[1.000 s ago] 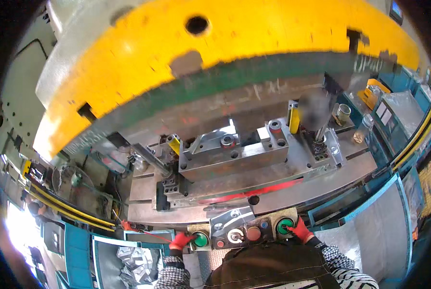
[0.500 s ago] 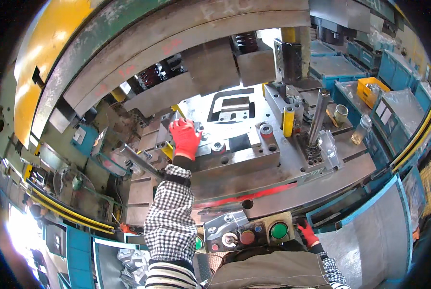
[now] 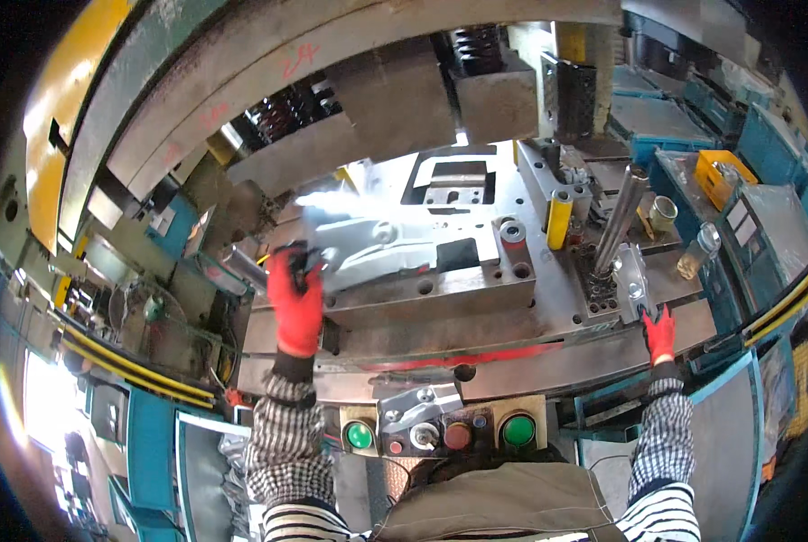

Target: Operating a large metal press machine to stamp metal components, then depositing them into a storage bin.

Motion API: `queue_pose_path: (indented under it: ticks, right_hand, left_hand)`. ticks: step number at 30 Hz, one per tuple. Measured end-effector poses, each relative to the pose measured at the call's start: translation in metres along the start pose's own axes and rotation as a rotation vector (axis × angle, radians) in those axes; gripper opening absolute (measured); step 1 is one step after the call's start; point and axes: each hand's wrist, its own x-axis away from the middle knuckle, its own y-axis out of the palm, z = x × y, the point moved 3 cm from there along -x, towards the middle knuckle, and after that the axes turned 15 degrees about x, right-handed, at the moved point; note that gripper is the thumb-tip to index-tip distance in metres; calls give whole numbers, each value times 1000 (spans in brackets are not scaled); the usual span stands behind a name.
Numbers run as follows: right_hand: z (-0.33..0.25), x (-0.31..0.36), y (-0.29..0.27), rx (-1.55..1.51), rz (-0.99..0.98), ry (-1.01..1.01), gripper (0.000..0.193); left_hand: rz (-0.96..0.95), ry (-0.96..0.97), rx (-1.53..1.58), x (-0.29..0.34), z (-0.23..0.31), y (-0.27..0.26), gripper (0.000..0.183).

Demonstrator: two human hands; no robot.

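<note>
My left hand (image 3: 295,303), in a red glove with dark fingers and smeared by motion, grips the left end of a shiny stamped metal part (image 3: 377,244). The part is tilted above the front of the lower die (image 3: 431,298) and hides its left post. At the right, my right hand (image 3: 659,336), also gloved, has its fingers closed on the lower end of a smaller stamped metal bracket (image 3: 632,278). That bracket leans beside the steel guide post (image 3: 619,221). Another stamped bracket (image 3: 417,406) lies on the control box near me.
The heavy upper die (image 3: 386,108) overhangs the work. Green buttons (image 3: 518,431) and a red button (image 3: 458,437) sit on the control box. A yellow post (image 3: 559,219), a tin can (image 3: 662,213) and a clear jar (image 3: 700,248) stand at the right. Blue-framed bins (image 3: 738,434) flank me.
My left hand has drawn back toward me and left, lifting the stamped part off the die. From beside the control box, my right hand has moved forward and up to the bracket.
</note>
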Motion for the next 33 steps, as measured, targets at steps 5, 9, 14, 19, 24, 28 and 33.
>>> queue_pose_path:
  ticks: [5, 9, 14, 19, 24, 28, 33]
  right_hand:
    - [21, -53, 82, 16, -187, -115, 56]
    - [52, -76, 118, -445, -359, 21, 43]
    - [70, -121, 105, -224, -182, -25, 41]
    - [95, -118, 83, -673, -207, 90, 42]
    - [170, -2, 24, -1130, -461, 116, 39]
    - [166, 79, -56, -660, -231, -285, 33]
    - [60, 130, -124, -1193, -545, 174, 47]
  left_hand:
    - [-33, -272, -58, 97, 25, -87, 31]
    - [-297, -360, -233, 198, 39, -87, 32]
    - [-296, -576, -84, 277, 27, -37, 31]
    - [-204, -505, -158, 298, -8, -15, 39]
    - [-153, -565, -417, 325, -17, -40, 41]
    - [-110, -642, -396, 339, -29, -44, 55]
    - [-373, -667, -184, 344, -52, -31, 48]
